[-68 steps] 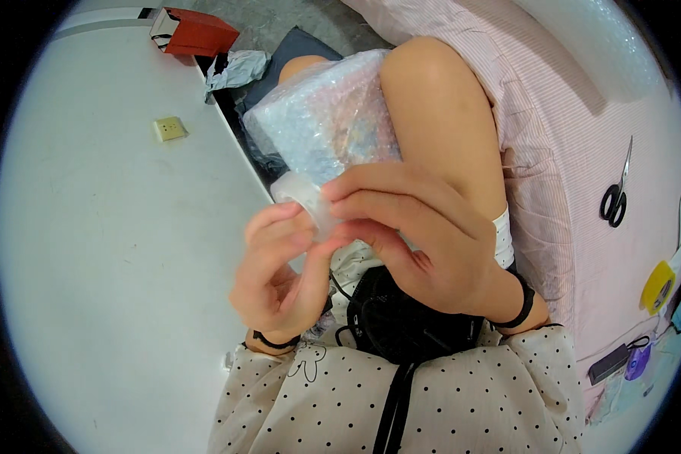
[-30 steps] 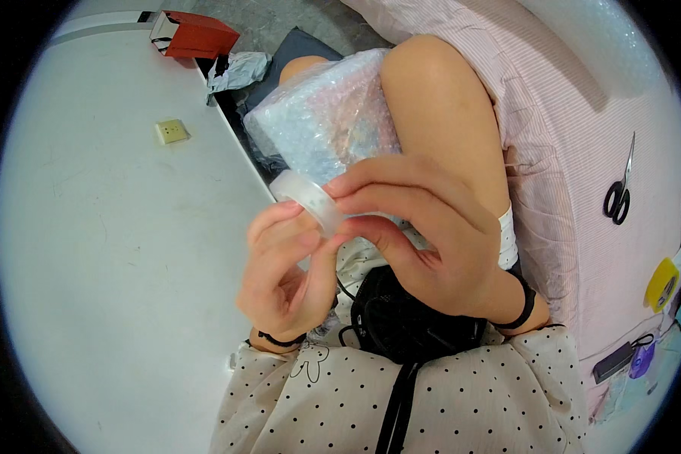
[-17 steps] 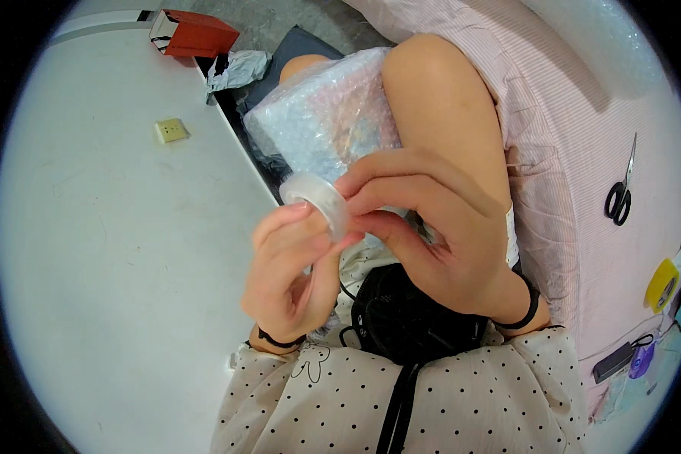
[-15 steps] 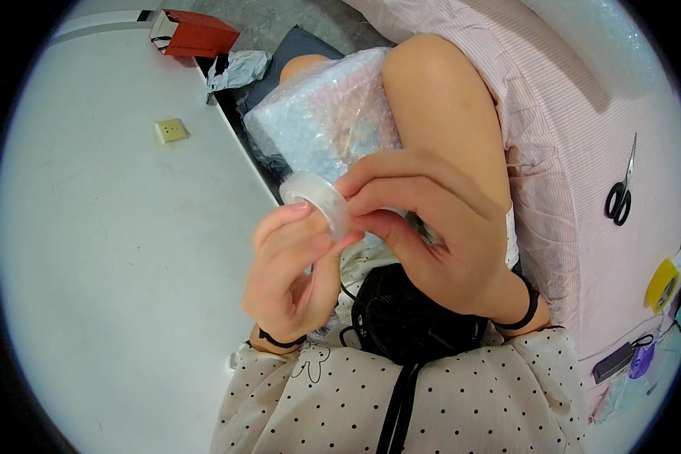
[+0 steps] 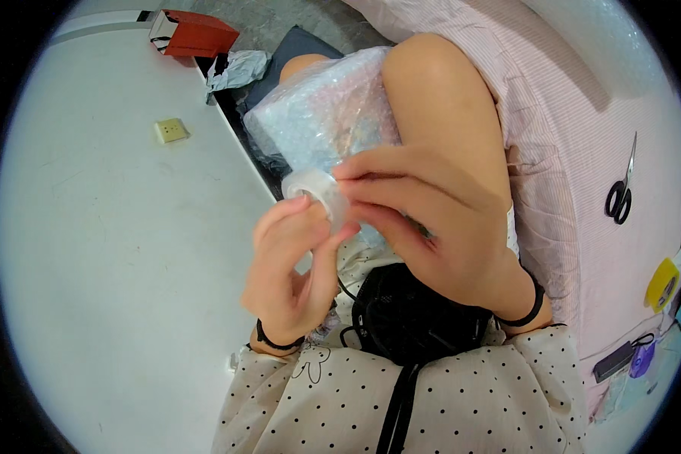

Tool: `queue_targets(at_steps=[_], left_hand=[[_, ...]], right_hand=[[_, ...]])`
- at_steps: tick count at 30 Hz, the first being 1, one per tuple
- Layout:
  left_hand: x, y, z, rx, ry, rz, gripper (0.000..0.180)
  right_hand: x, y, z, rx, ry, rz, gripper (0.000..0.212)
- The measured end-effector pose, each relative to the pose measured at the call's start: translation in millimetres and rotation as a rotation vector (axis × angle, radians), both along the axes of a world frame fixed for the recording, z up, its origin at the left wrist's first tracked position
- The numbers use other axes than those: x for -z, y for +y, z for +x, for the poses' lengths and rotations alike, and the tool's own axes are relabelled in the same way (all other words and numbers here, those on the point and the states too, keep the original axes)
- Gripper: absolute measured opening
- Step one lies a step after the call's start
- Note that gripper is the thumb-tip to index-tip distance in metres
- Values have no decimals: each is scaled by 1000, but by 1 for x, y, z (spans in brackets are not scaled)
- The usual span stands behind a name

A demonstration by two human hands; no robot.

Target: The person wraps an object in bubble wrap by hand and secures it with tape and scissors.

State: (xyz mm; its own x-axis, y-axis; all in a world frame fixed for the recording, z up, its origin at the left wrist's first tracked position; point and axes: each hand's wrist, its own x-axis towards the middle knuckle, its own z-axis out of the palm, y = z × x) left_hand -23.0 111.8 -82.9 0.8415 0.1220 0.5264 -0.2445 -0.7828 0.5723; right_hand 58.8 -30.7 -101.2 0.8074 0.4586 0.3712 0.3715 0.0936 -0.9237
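A roll of clear tape (image 5: 315, 181) is between my two hands, above my lap. My left hand (image 5: 289, 265) is closed on it, with fingers inside the ring and the thumb at its lower edge. The fingertips of my right hand (image 5: 454, 219) pinch at the outer right side of the same roll. Whether a tape end is lifted there cannot be made out. Beyond the hands, a package in bubble wrap (image 5: 321, 113) rests on my legs, its lower part hidden by the right hand. Below the hands a black mesh object (image 5: 408, 318) lies against my shirt.
On the left a white table (image 5: 113, 265) bears a cream socket plate (image 5: 172, 131), a red box (image 5: 197, 34) and a crumpled silver wrapper (image 5: 238, 70). Across the pink striped bed lie black-handled scissors (image 5: 619, 200), yellow tape (image 5: 662, 284), a dark case (image 5: 614, 363) and a large bubble-wrap roll (image 5: 609, 45).
The tape roll has turned slightly between my hands, its ring tilting a little. My right fingers have shifted slightly along its edge. The wrapped package stays where it was.
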Motion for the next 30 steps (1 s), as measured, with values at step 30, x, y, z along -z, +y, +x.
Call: queue_targets(at_steps=[30], left_hand=[[-58, 32, 40, 138, 469, 255, 27]], right_hand=[[27, 16, 4, -162, 527, 447, 8]])
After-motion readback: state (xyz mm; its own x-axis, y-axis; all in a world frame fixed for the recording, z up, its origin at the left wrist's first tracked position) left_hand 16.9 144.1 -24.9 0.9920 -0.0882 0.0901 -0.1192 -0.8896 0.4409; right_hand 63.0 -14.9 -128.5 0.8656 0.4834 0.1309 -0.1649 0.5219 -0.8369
